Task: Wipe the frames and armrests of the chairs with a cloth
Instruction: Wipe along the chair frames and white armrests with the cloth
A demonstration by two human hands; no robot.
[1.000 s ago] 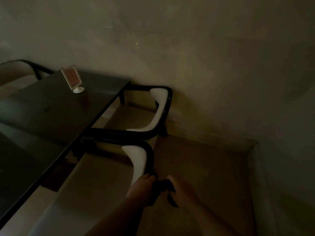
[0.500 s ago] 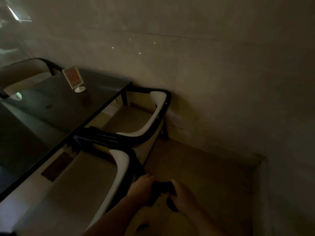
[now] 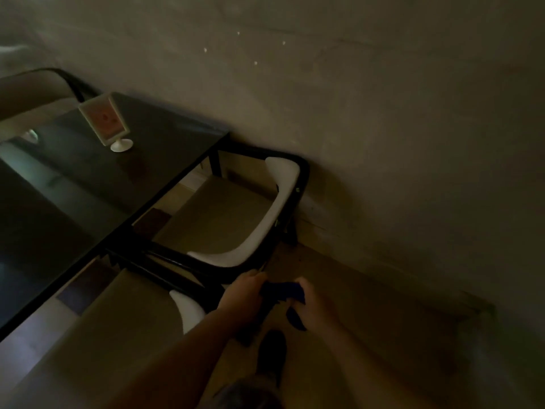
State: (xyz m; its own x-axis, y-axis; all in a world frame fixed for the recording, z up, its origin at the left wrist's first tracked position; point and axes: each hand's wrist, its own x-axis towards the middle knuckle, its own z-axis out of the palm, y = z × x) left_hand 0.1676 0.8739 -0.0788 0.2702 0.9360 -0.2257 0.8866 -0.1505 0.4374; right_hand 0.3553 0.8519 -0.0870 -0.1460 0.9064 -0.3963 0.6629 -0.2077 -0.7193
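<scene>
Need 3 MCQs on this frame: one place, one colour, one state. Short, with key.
1. Where does the sign stand sit?
A. on the dark table
B. on a chair seat
C. on the floor

2. What colour is the cloth?
A. white
B. dark blue
C. yellow

3. How is the cloth held?
A. draped on the table, untouched
B. by the left hand alone
C. by both the left hand and the right hand

Key: 1 A, its round base rests on the tabletop near the wall; 2 B, it reads dark blue between the hands; 3 C, each hand has a grip on one end.
</scene>
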